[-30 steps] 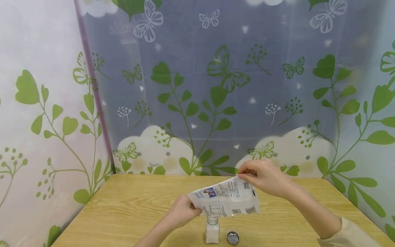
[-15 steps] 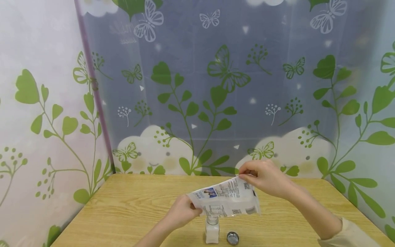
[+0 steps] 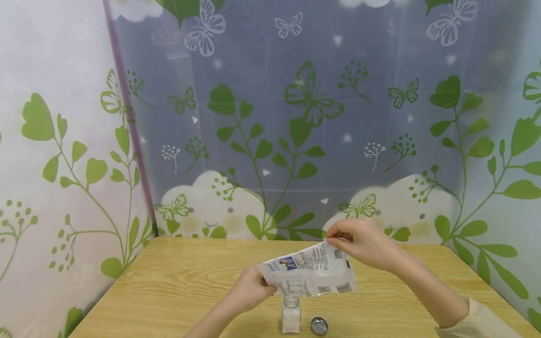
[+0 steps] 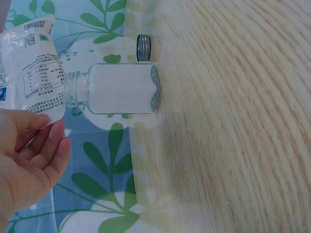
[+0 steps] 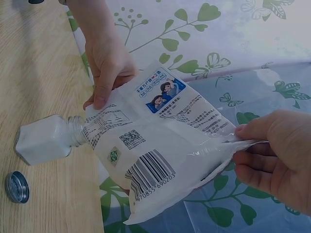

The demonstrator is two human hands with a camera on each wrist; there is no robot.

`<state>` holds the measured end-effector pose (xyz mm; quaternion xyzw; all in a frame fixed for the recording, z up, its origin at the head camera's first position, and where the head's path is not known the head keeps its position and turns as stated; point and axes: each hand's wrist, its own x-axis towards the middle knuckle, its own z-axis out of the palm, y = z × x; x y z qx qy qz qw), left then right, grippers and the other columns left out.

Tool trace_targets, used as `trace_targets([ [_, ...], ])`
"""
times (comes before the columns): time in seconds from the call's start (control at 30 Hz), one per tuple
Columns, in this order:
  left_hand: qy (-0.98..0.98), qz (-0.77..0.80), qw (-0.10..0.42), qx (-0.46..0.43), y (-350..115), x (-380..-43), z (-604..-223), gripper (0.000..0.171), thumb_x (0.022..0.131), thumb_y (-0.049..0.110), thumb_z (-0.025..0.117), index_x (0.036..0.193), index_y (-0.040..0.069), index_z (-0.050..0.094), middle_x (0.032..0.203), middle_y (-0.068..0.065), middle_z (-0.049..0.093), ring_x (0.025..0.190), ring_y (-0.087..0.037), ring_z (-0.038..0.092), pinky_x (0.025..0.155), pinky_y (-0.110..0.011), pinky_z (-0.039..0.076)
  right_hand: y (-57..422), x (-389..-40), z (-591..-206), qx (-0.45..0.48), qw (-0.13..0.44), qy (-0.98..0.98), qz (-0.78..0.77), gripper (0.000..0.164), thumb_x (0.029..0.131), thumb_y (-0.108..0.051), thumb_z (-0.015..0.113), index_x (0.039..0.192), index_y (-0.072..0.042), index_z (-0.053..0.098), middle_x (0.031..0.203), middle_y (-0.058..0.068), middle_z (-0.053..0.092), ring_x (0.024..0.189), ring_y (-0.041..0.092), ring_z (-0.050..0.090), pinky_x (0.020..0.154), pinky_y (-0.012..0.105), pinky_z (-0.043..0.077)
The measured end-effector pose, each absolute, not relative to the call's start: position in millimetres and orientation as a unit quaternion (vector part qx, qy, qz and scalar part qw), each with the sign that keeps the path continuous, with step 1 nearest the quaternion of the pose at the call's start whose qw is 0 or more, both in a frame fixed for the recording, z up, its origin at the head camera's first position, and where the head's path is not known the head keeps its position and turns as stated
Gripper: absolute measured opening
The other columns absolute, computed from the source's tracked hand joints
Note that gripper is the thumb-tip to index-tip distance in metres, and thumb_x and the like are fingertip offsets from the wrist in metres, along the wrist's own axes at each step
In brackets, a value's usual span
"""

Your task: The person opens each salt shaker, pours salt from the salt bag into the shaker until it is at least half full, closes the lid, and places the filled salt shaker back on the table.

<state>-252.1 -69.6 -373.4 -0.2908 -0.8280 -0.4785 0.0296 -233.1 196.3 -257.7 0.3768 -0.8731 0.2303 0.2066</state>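
A white plastic bag (image 3: 310, 272) with printed text, a barcode and a small blue picture is held tilted between both hands. My left hand (image 3: 251, 290) pinches its lower left corner between thumb and fingers. Higher up on the right, my right hand (image 3: 364, 241) pinches the bag's upper edge, seen close in the right wrist view. Below the bag, a square clear glass jar (image 4: 121, 89) stands upright, white contents reaching up to its shoulder. The bag's lower corner is right at the jar's threaded mouth (image 4: 75, 89). Beside the jar lies its round metal lid (image 3: 319, 326).
The wood-grain table (image 3: 169, 281) holds the jar and lid near its front edge. Behind it and at both sides hang printed curtains (image 3: 262, 117) with leaves, butterflies and clouds. A beige sleeve (image 3: 475, 321) covers the right forearm.
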Motion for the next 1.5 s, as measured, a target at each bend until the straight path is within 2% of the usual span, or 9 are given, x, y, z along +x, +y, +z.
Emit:
trace_targets([
  [0.4, -0.839, -0.456, 0.042, -0.293, -67.5, -253.3, -373.2, 0.026, 0.075, -0.004, 0.062, 0.1, -0.005, 0.066, 0.088, -0.013, 0.068, 0.07, -0.011, 0.06, 0.059, -0.021, 0.05, 204.0, -234.0, -263.5, 0.371, 0.212, -0.872, 0.239, 0.005, 0.083, -0.009, 0.067, 0.087, -0.011, 0.068, 0.084, -0.001, 0.067, 0.073, 0.004, 0.061, 0.065, 0.022, 0.052],
  [0.73, -0.849, -0.443, 0.049, -0.285, -64.4, -253.0, -370.5, 0.017, 0.075, 0.0, 0.064, 0.092, -0.001, 0.069, 0.079, -0.006, 0.068, 0.066, -0.009, 0.058, 0.057, -0.022, 0.049, 216.0, -231.0, -270.9, 0.335, 0.18, -0.886, 0.266, 0.008, 0.085, -0.006, 0.064, 0.091, -0.009, 0.068, 0.085, -0.003, 0.067, 0.076, 0.006, 0.062, 0.068, 0.023, 0.052],
  [1.1, -0.848, -0.45, 0.037, -0.277, -58.7, -252.0, -367.3, 0.017, 0.077, 0.001, 0.064, 0.093, -0.001, 0.069, 0.079, -0.004, 0.067, 0.066, -0.011, 0.058, 0.058, -0.023, 0.049, 230.6, -227.8, -280.9, 0.299, 0.169, -0.892, 0.295, 0.01, 0.088, -0.016, 0.062, 0.093, -0.009, 0.068, 0.086, -0.005, 0.066, 0.077, 0.006, 0.061, 0.068, 0.024, 0.052],
  [1.33, -0.856, -0.43, 0.055, -0.28, -53.9, -252.4, -363.3, 0.012, 0.078, 0.001, 0.063, 0.088, 0.001, 0.069, 0.077, -0.003, 0.067, 0.067, -0.01, 0.058, 0.06, -0.023, 0.049, 243.3, -225.8, -295.0, 0.277, 0.151, -0.889, 0.331, 0.012, 0.09, -0.019, 0.061, 0.094, -0.009, 0.067, 0.084, -0.006, 0.065, 0.073, 0.004, 0.06, 0.062, 0.024, 0.051],
  [1.5, -0.864, -0.412, 0.067, -0.282, -49.7, -253.0, -358.1, 0.007, 0.079, 0.003, 0.062, 0.083, 0.004, 0.069, 0.075, 0.0, 0.067, 0.067, -0.008, 0.057, 0.06, -0.024, 0.048, 253.6, -225.6, -310.1, 0.262, 0.147, -0.88, 0.367, 0.013, 0.089, -0.017, 0.061, 0.094, -0.006, 0.066, 0.085, -0.001, 0.066, 0.07, 0.006, 0.059, 0.059, 0.025, 0.051],
])
